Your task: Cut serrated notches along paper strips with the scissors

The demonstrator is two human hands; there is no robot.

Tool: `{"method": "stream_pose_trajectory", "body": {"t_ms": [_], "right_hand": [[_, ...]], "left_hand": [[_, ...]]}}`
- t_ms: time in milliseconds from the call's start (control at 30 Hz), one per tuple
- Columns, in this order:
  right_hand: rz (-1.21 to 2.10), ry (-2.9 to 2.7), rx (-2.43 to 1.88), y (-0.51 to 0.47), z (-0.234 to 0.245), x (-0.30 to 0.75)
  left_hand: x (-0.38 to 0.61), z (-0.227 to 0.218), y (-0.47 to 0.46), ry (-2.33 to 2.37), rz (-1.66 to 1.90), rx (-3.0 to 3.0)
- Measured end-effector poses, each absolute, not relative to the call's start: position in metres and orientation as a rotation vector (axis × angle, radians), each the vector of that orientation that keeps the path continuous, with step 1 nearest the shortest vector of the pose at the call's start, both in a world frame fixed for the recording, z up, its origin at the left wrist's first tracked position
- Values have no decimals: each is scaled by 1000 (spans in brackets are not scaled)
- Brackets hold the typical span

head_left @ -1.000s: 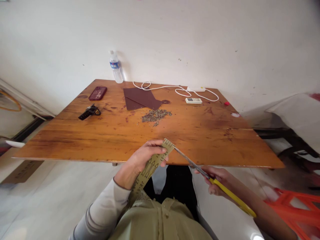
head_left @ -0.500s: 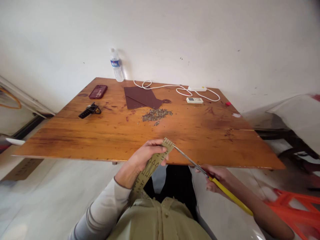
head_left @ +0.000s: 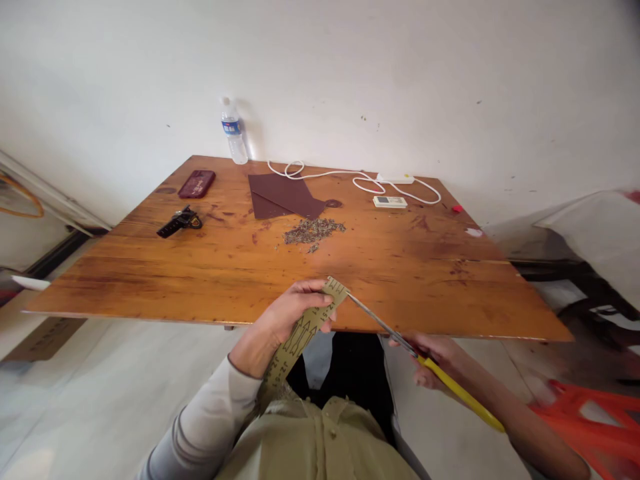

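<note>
My left hand [head_left: 295, 308] pinches a tan strip of sandpaper [head_left: 301, 331] near its upper end, thumb on top. The strip's back carries black arrows and "JZ-51" lettering; its lower end hangs toward my shirt. My right hand [head_left: 434, 357] is wrapped round scissors [head_left: 383, 323] with a yellow handle, some fingers hidden behind it. The blades look nearly closed, and their tip meets the right edge of the strip's upper end; I cannot tell whether it cuts in. Beyond my hands, a heap of small greyish shreds [head_left: 314, 231] lies on the wooden table [head_left: 200, 280].
Dark brown sheets [head_left: 280, 193] lie behind the heap. A phone [head_left: 197, 184], a black strap-like object [head_left: 179, 222] and a water bottle [head_left: 234, 133] are on the left. On the right are a remote control [head_left: 390, 202] and a white power strip [head_left: 396, 179] with its cord.
</note>
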State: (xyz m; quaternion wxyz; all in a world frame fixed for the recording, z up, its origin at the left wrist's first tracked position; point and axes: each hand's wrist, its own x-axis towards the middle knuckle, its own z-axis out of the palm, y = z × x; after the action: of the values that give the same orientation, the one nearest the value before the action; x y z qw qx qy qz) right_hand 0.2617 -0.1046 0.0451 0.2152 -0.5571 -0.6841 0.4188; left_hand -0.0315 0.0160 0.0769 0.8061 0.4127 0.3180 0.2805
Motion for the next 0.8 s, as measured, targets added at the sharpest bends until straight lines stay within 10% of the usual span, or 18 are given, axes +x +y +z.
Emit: {"method": "stream_pose_trajectory", "body": {"t_ms": [800], "right_hand": [[1194, -1880, -1646, -68, 60, 233]], "left_hand": [[-37, 56, 37, 843, 587, 853]]}}
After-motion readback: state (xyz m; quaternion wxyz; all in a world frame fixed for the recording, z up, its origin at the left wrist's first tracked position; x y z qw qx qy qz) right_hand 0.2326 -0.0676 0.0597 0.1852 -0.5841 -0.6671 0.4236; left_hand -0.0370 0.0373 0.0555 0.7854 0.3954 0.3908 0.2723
